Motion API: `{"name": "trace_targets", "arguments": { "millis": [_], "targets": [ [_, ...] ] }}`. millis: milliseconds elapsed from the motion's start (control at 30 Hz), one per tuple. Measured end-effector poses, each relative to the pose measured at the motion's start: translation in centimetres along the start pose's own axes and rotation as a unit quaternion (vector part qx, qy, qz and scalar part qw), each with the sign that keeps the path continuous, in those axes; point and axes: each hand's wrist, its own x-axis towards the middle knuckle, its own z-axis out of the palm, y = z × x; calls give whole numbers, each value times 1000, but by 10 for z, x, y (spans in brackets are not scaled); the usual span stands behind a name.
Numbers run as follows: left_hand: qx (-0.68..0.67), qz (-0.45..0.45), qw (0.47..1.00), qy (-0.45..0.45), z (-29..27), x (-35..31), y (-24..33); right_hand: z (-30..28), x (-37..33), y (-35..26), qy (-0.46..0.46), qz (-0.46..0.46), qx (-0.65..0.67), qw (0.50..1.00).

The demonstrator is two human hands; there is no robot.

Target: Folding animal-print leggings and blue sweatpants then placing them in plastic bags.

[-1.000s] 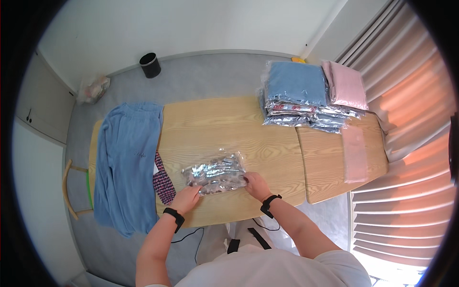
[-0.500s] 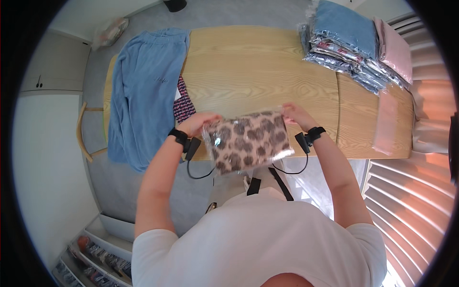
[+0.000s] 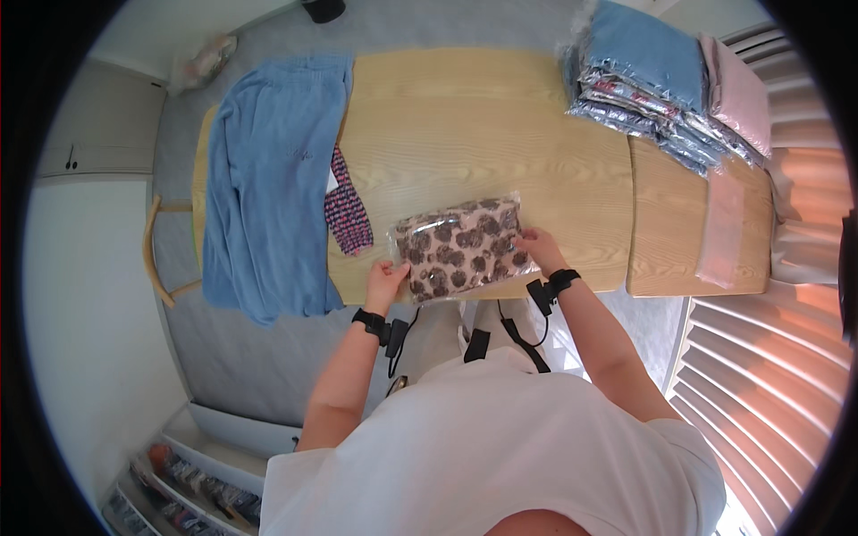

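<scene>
A folded leopard-print garment in a clear plastic bag point(image 3: 465, 247) lies slightly tilted at the table's front edge. My left hand point(image 3: 388, 280) grips its lower left corner, thumb on top. At the right side, my right hand point(image 3: 542, 249) pinches the bag's edge, the fingers partly hidden by it. Left of the bag are blue soft trousers point(image 3: 268, 179), spread lengthwise and hanging over the front edge. From under them sticks out a dark pink-and-navy knitted piece point(image 3: 347, 210) with a white tag point(image 3: 332, 181).
A stack of bagged folded clothes point(image 3: 643, 62), blue and pink on top, stands at the table's point(image 3: 483, 116) far right. A clear plastic sheet or bag point(image 3: 720, 228) lies at the right end. A wooden chair point(image 3: 154, 250) stands left; open drawers point(image 3: 201, 482) hold bagged items at lower left.
The bagged garment has come down flat onto the table, away from my body. My left hand slid from its upper left corner to the lower left; my right hand moved lower along the right side.
</scene>
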Motion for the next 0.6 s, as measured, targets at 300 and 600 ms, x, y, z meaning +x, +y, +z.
{"name": "trace_targets", "arguments": {
  "millis": [300, 600],
  "targets": [
    [115, 91, 989, 14, 8, 10, -16, 16, -12, 6, 47, -82, -107, 990],
    [-85, 98, 986, -107, 0, 3, 34, 1, -27, -37, -97, -25, 40, 994]
  ]
}}
